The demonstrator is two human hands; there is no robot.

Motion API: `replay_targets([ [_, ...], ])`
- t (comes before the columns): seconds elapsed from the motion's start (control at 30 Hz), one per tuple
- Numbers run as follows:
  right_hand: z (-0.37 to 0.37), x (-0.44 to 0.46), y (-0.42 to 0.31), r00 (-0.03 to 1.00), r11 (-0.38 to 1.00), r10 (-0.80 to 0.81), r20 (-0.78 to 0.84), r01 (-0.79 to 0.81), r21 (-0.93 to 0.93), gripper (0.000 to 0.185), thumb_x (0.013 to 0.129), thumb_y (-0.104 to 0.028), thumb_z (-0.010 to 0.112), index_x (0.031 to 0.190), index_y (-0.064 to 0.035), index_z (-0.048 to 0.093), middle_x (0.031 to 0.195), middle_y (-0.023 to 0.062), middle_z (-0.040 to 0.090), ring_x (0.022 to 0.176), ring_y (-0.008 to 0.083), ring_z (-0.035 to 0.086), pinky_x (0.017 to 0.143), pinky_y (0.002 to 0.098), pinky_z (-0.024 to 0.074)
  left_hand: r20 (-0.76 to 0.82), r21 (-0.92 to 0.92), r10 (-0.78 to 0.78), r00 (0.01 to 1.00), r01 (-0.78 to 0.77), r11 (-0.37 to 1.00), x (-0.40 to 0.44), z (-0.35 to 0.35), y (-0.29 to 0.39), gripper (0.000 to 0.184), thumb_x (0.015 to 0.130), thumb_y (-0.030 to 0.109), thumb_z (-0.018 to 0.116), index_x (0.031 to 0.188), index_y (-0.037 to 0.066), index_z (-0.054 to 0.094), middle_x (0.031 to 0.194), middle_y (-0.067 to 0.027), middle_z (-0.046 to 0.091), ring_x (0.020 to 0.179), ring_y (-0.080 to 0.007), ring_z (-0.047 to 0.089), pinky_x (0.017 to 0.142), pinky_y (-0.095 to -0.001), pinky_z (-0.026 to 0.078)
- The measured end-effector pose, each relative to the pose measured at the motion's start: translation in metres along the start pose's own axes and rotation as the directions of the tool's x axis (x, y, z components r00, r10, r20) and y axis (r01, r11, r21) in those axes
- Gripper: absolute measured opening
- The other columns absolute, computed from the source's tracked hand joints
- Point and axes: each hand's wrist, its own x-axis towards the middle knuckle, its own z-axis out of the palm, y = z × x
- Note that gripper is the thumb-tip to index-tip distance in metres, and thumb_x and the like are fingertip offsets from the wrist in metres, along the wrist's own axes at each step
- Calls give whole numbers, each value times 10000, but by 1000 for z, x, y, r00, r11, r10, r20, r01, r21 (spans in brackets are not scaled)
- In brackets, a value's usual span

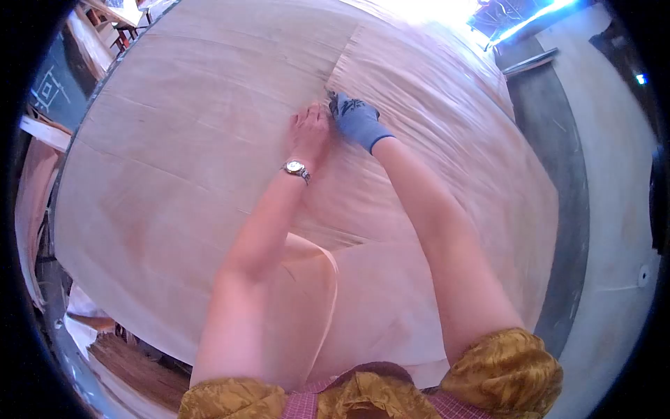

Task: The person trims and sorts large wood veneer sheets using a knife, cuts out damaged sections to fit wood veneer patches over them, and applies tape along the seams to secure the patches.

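A large pale pinkish sheet (160, 126) covers most of the work surface, with an overlapping wrinkled sheet (426, 119) on the right. My left hand (310, 127), bare with a watch (296, 167) at the wrist, lies flat on the sheet near the overlap edge. Just right of it, my right hand (354, 119) wears a blue-grey glove, its fingers closed at the seam around a small dark object too hidden to name. Nearer my body, a curled flap of sheet (307, 293) rises beside my left forearm.
A dark strip (551, 160) and a grey surface (621, 223) run along the right side. At the lower left are brown scraps (139, 366). A dark panel with white markings (52, 87) stands at the upper left. A bright light (534, 21) shines at the top right.
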Motion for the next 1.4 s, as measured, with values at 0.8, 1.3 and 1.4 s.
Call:
replay_targets([
  [0.8, 16, -27, 6, 996, 996, -81, 43, 82, -29, 316, 949, -211, 411, 1161, 12, 485, 1066, 241, 671, 957, 396, 674, 812, 509, 527, 17, 121, -30, 999, 28, 992, 37, 36, -2, 374, 870, 160, 524, 1232, 91, 590, 1316, -10, 564, 1074, -243, 511, 884, -370, 446],
  [1.3, 35, -227, 27, 985, 987, -129, 113, 117, 106, 364, 964, -261, 408, 1191, 20, 447, 789, 248, 676, 667, 374, 689, 533, 530, 527, 65, 116, -71, 995, 63, 991, 8, -4, 24, 538, 897, 140, 439, 1434, 98, 416, 1520, -31, 381, 1271, -272, 441, 1038, -454, 329],
  [1.4, 56, -214, 38, 980, 959, -200, -20, 200, 202, 296, 972, -298, 429, 1076, -28, 488, 784, 237, 666, 684, 405, 663, 579, 533, 513, 408, 38, -33, 912, 19, 999, -48, -62, 79, 530, 896, 111, 452, 1426, 103, 423, 1504, -32, 395, 1318, -280, 410, 1062, -451, 325],
])
